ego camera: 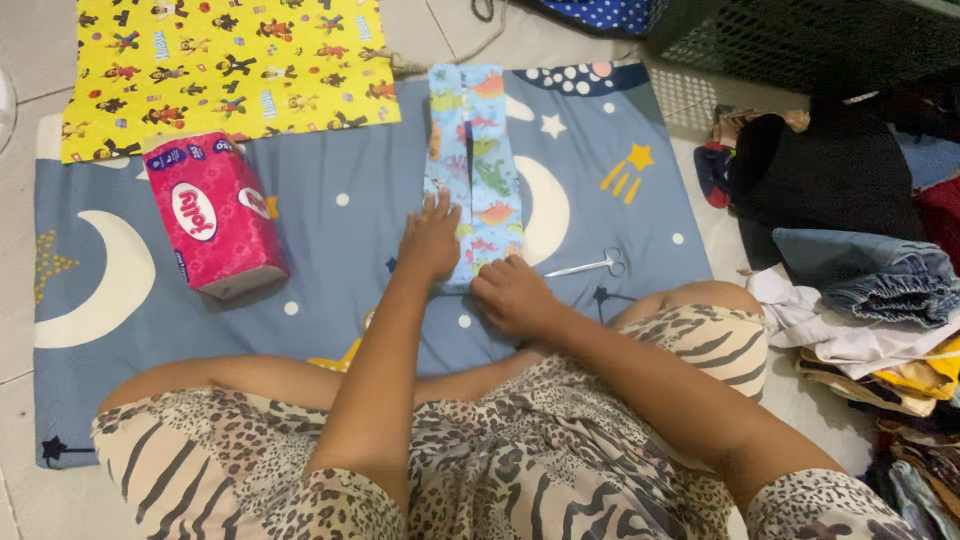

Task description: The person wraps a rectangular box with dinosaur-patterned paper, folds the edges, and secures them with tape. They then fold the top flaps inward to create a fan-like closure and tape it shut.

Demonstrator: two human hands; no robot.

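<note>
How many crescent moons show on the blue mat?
2. One large moon lies at the mat's left, beside the pink pack. The other sits right of the folded dinosaur cloth, partly under it. More may be hidden under the cloths or the person's legs.

Clothes pile (880, 300) perhaps edge-cropped, right.

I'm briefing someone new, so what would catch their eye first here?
Likely the pink tissue pack lying left on the blue moon-and-star mat. Next, the left hand and right hand pressing a folded dinosaur-print cloth at centre, with yellow cartoon fabric above.
</note>
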